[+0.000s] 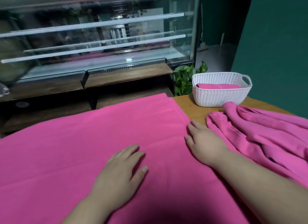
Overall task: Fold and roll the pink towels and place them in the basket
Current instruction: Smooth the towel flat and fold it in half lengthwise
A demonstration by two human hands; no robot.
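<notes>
Spread flat across the wooden table (pixel 196 107), a smooth pink towel (pixel 83 148) lies under both hands. On it the left hand (pixel 120 172) rests palm down, fingers loosely splayed, gripping nothing. Right of it, the right hand (pixel 205 145) presses flat by the towel's right edge, fingers extended. Bare wood shows just beyond its fingertips. Further right lies a crumpled heap of pink towels (pixel 260 132), touching the white perforated plastic basket (pixel 220 97), which holds a rolled pink towel (pixel 218 86).
</notes>
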